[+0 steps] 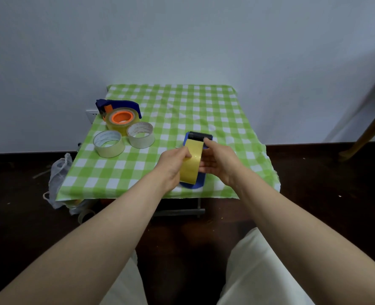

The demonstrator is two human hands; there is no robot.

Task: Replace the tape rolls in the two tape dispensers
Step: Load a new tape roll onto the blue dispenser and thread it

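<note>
Toward five o'clock on the table [204,106], close to its front edge, the left hand [171,166] curls its fingers round the yellow tape roll [192,159]. The right hand [219,161] steadies the blue dispenser [196,184] with fingers laid along its side and thumb hooked near the toothed head. This looks like seating a fresh roll, the other dispenser [120,105] at ten o'clock seemingly loaded already beside two pale rolls [109,143], so next comes pressing it home and threading the end. Bare cloth lies from twelve to three o'clock; the drop-off at six is close.
</note>
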